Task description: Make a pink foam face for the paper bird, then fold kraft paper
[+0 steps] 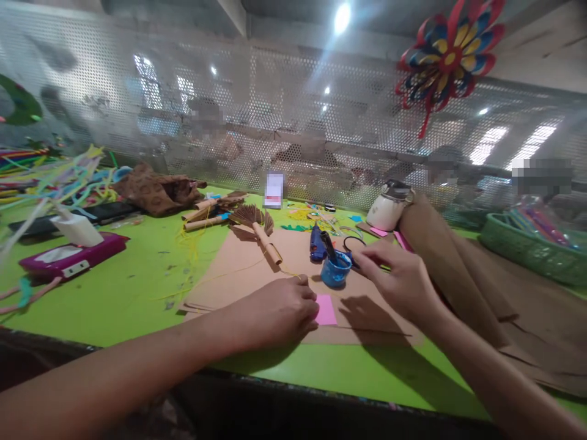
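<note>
Where the left hand rests: low over the brown paper, its curled fingers grasping the left edge of the pink paper.
Pink paper: flat on the near part of the brown paper, between both hands.
Right hand: raised, fingertips drawn together just beside a dark ring; cannot tell whether it grips that ring.
Blue cup: left of the right hand, with a dark-handled tool standing in it.
Glue gun: just beyond the cup, slightly left.
Paper fan: far left of the cup, its tube handle slanting nearer.
Bench: green; purple power strip at left, phone upright at the far side, green basket at right.
</note>
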Demonstrator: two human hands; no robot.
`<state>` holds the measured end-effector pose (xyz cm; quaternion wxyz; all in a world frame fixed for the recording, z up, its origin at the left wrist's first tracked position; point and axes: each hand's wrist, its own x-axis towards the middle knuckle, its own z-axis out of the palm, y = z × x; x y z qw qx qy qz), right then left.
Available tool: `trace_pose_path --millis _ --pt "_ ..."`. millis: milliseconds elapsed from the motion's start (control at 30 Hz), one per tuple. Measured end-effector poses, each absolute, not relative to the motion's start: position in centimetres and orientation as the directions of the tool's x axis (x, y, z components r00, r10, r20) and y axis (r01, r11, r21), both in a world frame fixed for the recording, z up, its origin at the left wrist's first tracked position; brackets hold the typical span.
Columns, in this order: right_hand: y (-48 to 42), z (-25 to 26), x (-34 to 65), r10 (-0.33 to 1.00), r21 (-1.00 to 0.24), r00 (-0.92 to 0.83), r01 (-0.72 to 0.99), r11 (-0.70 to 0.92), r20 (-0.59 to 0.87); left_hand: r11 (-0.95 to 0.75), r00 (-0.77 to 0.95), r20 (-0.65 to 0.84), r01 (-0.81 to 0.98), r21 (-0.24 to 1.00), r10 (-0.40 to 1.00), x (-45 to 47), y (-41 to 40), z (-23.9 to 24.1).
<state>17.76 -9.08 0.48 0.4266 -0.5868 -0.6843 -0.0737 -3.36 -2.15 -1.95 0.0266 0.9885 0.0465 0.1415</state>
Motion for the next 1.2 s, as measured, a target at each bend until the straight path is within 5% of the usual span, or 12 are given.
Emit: trace_pose_path --millis 267,433,667,900,1200 --pt "-2.5 3.0 17.4 0.906 -0.362 -0.047 0.907 0.214 0.42 -0.996 0.959 0.274 0.06 0.072 0.078 -2.7 -1.4 -1.5" --pt "-3.2 2.2 17.7 0.842 -0.386 -0.009 0.886 0.257 0.539 -0.993 0.959 0.263 0.08 0.086 0.101 -3.2 -2.0 -0.7" --pt "-5.1 1.1 19.5 0.795 -0.727 0.276 0.628 0.277 0.541 -0.949 0.947 0.277 0.073 0.306 0.162 -3.5 -1.2 -1.0" --pt "-5.2 -0.1 18.3 0.838 -0.583 0.089 0.757 0.295 0.539 -0.865 0.948 0.178 0.151 0.479 0.265 -2.9 0.8 -1.7" --pt "-7.4 2.4 18.4 0.675 -0.622 0.293 0.719 0.311 0.677 -0.827 0.925 0.069 0.299 0.476 0.374 -3.2 -0.9 -0.4"
